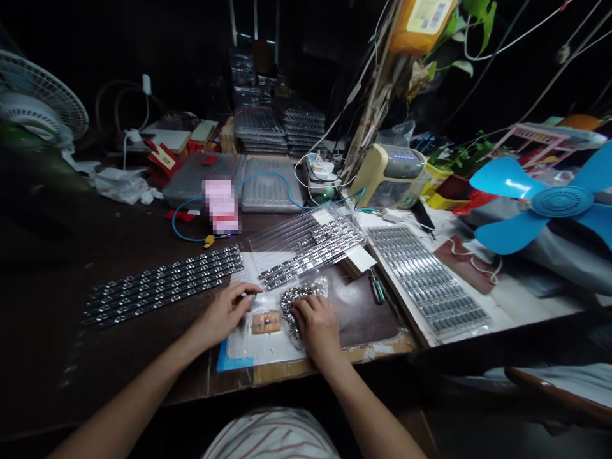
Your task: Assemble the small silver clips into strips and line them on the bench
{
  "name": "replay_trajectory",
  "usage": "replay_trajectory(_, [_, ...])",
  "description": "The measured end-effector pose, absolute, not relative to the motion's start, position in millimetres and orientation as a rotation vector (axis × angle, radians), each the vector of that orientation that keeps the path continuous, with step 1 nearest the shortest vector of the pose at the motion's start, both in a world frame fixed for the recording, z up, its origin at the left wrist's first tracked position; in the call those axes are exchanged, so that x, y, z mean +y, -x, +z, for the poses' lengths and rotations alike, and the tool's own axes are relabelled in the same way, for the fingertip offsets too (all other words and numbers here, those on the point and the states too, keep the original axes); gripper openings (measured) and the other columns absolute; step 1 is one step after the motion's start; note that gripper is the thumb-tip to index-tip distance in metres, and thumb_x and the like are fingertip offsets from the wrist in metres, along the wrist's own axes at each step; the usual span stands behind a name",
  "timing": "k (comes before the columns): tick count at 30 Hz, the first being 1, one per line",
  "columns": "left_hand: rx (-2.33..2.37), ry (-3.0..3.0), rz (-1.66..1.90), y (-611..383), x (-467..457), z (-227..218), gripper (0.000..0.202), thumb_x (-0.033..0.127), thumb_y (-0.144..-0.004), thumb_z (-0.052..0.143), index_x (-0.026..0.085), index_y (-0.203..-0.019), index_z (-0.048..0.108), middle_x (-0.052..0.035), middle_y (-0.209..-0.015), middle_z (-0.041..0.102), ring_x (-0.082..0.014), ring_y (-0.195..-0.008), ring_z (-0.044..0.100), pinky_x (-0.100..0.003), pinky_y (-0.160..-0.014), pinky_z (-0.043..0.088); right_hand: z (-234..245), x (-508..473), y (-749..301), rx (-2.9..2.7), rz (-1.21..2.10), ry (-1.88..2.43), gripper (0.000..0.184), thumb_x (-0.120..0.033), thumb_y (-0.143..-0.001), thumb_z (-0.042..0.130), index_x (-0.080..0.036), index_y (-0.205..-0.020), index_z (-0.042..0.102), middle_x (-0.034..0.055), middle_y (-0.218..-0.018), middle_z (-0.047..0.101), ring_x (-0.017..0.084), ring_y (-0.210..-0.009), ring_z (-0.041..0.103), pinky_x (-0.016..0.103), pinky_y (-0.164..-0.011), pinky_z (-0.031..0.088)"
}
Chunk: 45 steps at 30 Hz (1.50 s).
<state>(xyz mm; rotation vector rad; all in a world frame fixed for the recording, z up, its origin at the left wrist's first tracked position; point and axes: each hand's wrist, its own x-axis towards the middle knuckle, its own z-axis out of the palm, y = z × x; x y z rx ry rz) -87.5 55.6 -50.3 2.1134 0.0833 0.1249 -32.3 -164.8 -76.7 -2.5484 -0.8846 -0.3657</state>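
My left hand (pixel 228 310) rests on the white sheet (pixel 268 344), fingers curled with the tips pinched near the end of a clear tube of small metal parts (pixel 306 258). My right hand (pixel 315 322) lies knuckles up on a heap of small shiny metal parts (pixel 299 296), fingers bent down into the pile. Between the hands sits a small brown jig (pixel 266 322). What either hand's fingertips hold is too small to see.
Dark strips of parts (pixel 162 284) lie left. A tray of metal parts (pixel 425 280) lies right, with tweezers (pixel 377 287) beside it. Stacked trays (pixel 282 127), a blue cable (pixel 186 210), a cream device (pixel 389 175), a blue fan (pixel 549 204) and a white fan (pixel 38 102) surround.
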Motion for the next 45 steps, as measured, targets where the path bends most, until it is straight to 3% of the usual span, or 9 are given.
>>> replay_trajectory(3, [0.087,-2.184,0.174,102.6,40.6,-60.2,0.020,0.027,-0.084,0.052,0.021,-0.096,0.067,-0.0046,-0.095,0.068,-0.0170,-0.081,0.064,-0.025,-0.064,0.052,-78.8,-163.2,30.7,-0.855,-0.414,2.485,0.013,-0.026,-0.090,0.058,-0.025,-0.098,0.067,0.0040,-0.091,0.065,0.020,-0.085,0.052,0.032,-0.071,0.037])
replay_trajectory(9, [0.130,-2.272,0.268,111.8,26.6,-74.0,0.014,0.028,-0.084,0.058,0.021,-0.089,0.069,-0.0034,-0.087,0.069,-0.0161,-0.073,0.064,-0.026,-0.065,0.050,-83.1,-166.2,30.4,-0.854,-0.413,2.346,0.026,-0.017,-0.092,0.049,-0.023,-0.112,0.064,0.0064,-0.095,0.063,0.021,-0.087,0.052,0.034,-0.076,0.043])
replay_trajectory(16, [0.003,-2.302,0.375,115.4,23.1,-80.6,0.015,0.029,-0.086,0.058,0.021,-0.091,0.070,-0.0042,-0.087,0.067,-0.0168,-0.082,0.063,-0.027,-0.073,0.050,-82.6,-165.4,28.8,-0.842,-0.349,2.224,0.015,-0.021,-0.092,0.051,-0.023,-0.094,0.066,0.0041,-0.089,0.066,0.019,-0.085,0.055,0.031,-0.077,0.044])
replay_trajectory(25, [-0.002,-2.395,0.342,115.0,19.0,-76.5,0.015,0.027,-0.087,0.056,0.021,-0.087,0.070,-0.0053,-0.084,0.065,-0.0184,-0.080,0.062,-0.030,-0.074,0.049,-78.2,-167.0,31.0,-0.851,-0.328,2.251,0.015,-0.021,-0.093,0.051,-0.022,-0.095,0.066,0.0032,-0.091,0.069,0.018,-0.085,0.058,0.030,-0.078,0.043])
replay_trajectory(31, [0.082,-2.260,0.397,113.9,22.5,-75.6,0.013,0.025,-0.086,0.057,0.021,-0.085,0.069,-0.0044,-0.086,0.067,-0.0179,-0.082,0.063,-0.029,-0.074,0.049,-68.6,-150.4,40.4,-0.904,-0.207,2.276,0.006,-0.028,-0.086,0.064,-0.023,-0.083,0.067,-0.0011,-0.078,0.068,0.015,-0.077,0.058,0.028,-0.073,0.037])
replay_trajectory(34, [0.164,-2.198,0.471,113.2,25.9,-76.6,0.013,0.026,-0.085,0.058,0.020,-0.084,0.068,-0.0044,-0.086,0.068,-0.0179,-0.083,0.063,-0.028,-0.074,0.050,-68.9,-135.7,47.5,-0.987,-0.184,2.307,0.008,-0.034,-0.083,0.068,-0.026,-0.080,0.069,-0.0024,-0.082,0.068,0.015,-0.078,0.055,0.030,-0.072,0.034])
replay_trajectory(40, [0.177,-2.182,0.474,113.1,27.4,-76.8,0.013,0.026,-0.084,0.058,0.020,-0.084,0.069,-0.0041,-0.085,0.068,-0.0176,-0.082,0.064,-0.028,-0.073,0.051,-71.1,-128.1,51.4,-1.034,-0.238,2.359,0.009,-0.035,-0.085,0.065,-0.031,-0.090,0.071,-0.0006,-0.089,0.067,0.016,-0.081,0.053,0.032,-0.070,0.034])
replay_trajectory(45, [0.204,-2.167,0.460,112.9,26.4,-76.2,0.013,0.026,-0.083,0.058,0.020,-0.083,0.070,-0.0042,-0.085,0.068,-0.0180,-0.082,0.064,-0.027,-0.069,0.051,-63.6,-150.3,34.8,-1.002,-0.278,2.477,0.030,-0.025,-0.086,0.063,-0.027,-0.116,0.062,0.0043,-0.113,0.063,0.022,-0.099,0.052,0.036,-0.080,0.038])
